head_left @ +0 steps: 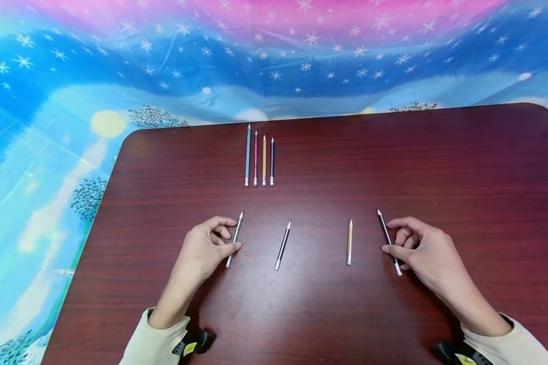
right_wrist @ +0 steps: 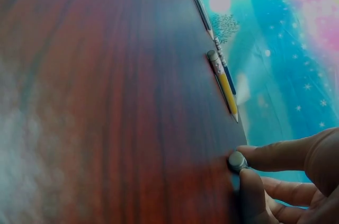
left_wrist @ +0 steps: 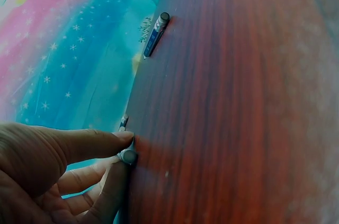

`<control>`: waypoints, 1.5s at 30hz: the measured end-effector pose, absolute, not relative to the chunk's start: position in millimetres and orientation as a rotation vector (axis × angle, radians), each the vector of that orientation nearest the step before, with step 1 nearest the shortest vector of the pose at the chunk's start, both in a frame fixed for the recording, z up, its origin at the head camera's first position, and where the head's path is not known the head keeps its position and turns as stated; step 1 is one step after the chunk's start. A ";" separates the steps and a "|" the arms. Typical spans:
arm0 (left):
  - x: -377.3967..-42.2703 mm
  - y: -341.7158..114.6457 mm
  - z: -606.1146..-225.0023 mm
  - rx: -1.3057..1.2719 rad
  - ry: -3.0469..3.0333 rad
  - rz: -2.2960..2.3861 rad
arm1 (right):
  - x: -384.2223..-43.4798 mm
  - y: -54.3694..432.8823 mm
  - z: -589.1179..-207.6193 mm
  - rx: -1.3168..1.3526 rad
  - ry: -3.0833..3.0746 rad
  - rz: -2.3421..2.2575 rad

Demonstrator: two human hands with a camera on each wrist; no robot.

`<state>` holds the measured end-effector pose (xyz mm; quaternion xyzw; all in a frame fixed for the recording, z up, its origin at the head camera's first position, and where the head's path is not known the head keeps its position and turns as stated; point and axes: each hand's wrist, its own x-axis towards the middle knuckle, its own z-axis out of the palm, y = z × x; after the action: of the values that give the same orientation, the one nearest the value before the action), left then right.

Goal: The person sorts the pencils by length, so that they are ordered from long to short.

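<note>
My left hand (head_left: pixel 203 248) pinches a dark grey-green pencil (head_left: pixel 238 228) between thumb and fingers; its sharpened tip points away from me. On the other side, my right hand (head_left: pixel 426 248) pinches a black pencil (head_left: pixel 384 227) in the same way, tip leaning to the left. Each held pencil's eraser end shows between the fingers in its wrist view. Between the hands lie two untouched pencils: a black one (head_left: pixel 282 246), tilted and nearer the left hand, and a short yellow one (head_left: pixel 349 243), almost straight and nearer the right hand.
Farther back on the dark red wooden table (head_left: pixel 187 167), a row of pencils lies side by side: light blue (head_left: pixel 247 157), pink-red (head_left: pixel 255 159), yellow (head_left: pixel 264 159) and dark blue (head_left: pixel 272 161). Their eraser ends line up. A snowflake-patterned cloth (head_left: pixel 274 61) hangs beyond the table's edge.
</note>
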<state>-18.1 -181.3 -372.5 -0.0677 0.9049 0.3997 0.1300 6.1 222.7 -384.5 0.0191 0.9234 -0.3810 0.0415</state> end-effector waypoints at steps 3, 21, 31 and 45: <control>-18.0 -181.7 -372.8 -0.185 2.632 1.158 | 6.6 223.1 -384.7 0.052 2.836 -1.163; -16.6 -185.4 -371.4 -0.197 2.607 1.179 | 4.6 220.1 -385.4 0.074 2.876 -1.092; -27.3 -189.9 -366.3 -0.189 2.473 1.231 | -2.2 220.8 -380.0 0.070 2.796 -1.073; -33.7 -184.0 -364.5 -0.232 2.353 1.372 | -22.1 204.6 -368.1 0.035 2.686 -1.084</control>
<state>-33.7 -184.0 -364.5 -0.0830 0.8428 0.4917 0.2027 -22.1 204.6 -368.1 0.0120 0.9203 -0.3714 0.1220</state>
